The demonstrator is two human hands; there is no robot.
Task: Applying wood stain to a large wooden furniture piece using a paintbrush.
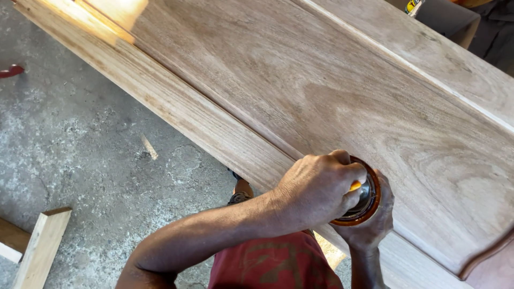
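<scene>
Single head-worn view, looking steeply down from above the person's own arms; close on the left hand [316, 190] and right hand [369, 225] at bottom centre; wooden door panel [332, 91] crosses the frame diagonally (upper left to lower right); concrete floor [80, 155] fills the left side.

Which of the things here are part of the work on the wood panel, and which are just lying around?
In use:
left hand
right hand
round orange-rimmed tool, held by both hands
wooden door panel

Lying about:
wood offcut on the concrete floor
red object at the left edge
</scene>
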